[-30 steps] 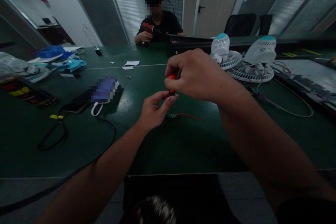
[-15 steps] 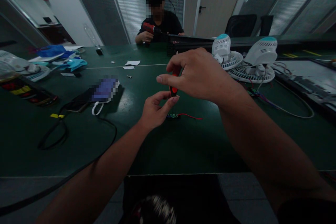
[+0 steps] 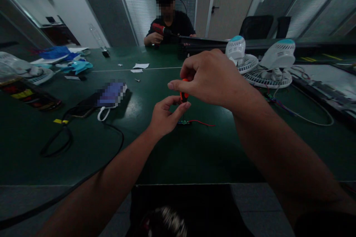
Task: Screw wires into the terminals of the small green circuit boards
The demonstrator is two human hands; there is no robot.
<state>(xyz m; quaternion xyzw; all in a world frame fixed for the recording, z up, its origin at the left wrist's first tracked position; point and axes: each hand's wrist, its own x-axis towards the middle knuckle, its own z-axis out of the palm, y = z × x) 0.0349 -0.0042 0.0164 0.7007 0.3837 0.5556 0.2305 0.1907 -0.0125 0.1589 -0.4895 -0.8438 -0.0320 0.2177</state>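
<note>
An orange-and-black screwdriver stands upright over a small green circuit board on the green table. My right hand is closed round the top of its handle from above. The fingers and thumb of my left hand pinch the lower part of the handle. The thin shaft runs down to the board; whether its tip touches cannot be made out. From the board's right end a red wire trails to the right.
Left lie a phone with a cable, a dark bottle and blue wrappings. White fan parts with loose wires sit at the right, beside a long panel. Across the table a person holds a red power drill.
My right hand has shifted very slightly on the screwdriver, showing a little more of its orange handle. My left hand keeps its pinch, and the board stays in place.
</note>
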